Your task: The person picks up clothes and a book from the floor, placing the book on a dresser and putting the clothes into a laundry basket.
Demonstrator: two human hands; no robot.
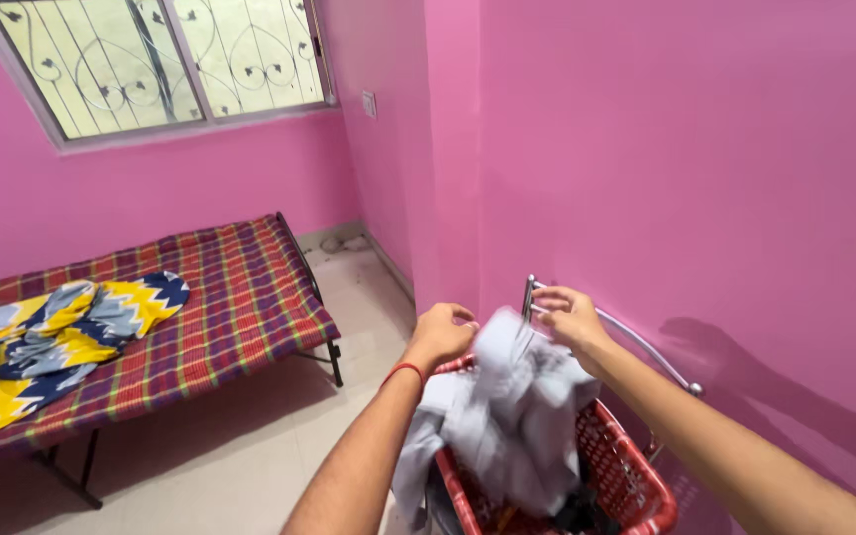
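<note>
Pink walls [705,149] close in a small room, with a barred window [165,59] high on the far side and a cot [240,297] under a checked cover by the pale floor. A blue, yellow and white cloth [42,342] is spread loosely on the cot.

Close to the right wall a grey garment [512,416] is held up at its top edge over a red basket [626,476], with a metal rail [636,337] just behind. The left hand [440,335] is curled into a near fist on one side of the cloth; the right hand [569,319] is pinched shut on the other side, touching or just beside the rail end. The garment is blurred, so its exact shape cannot be told, and its lower part hangs down into and over the basket's rim.

Several slips seem possible. The hem could be snagged on the basket's lattice and the light basket tipped if the cloth is lifted sharply. The cloth could be caught on the rail end, or dropped to the floor if one pinch is loosened. Dark items in the basket could also be dragged out with it.
</note>
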